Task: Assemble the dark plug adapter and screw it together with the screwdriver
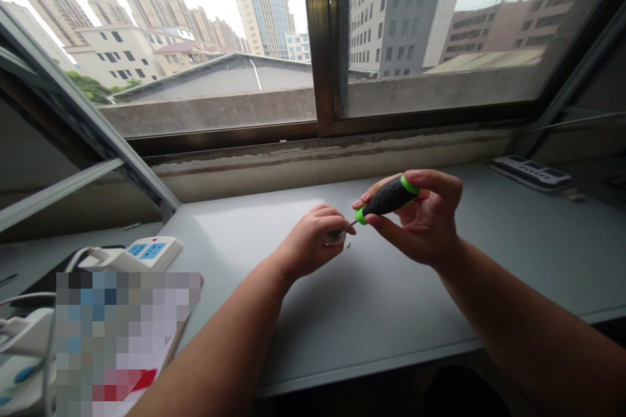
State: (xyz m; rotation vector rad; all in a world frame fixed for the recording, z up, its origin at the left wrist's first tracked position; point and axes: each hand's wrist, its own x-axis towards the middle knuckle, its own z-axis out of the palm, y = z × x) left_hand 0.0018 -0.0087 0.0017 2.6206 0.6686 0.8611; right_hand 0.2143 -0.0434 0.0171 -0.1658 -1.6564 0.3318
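My right hand [425, 221] is closed around a screwdriver [391, 195] with a black handle and bright green ends. Its metal shaft slants down and left toward my left hand [317, 238]. There, my fingers wrap around a small, round, clear or whitish piece [335, 237], mostly covered by the hand, so its kind cannot be made out. The screwdriver's tip reaches this piece, but the exact contact is hidden. Beside the left hand, a tiny screw [349, 245] lies on the grey table [381, 313].
A white power strip [154, 253] with blue sockets and plugged-in cords stands at the left, behind a blurred-out flat item [127, 339]. Another power strip [531, 173] lies at the back right. A metal frame [141, 176] rises at the left, before the window.
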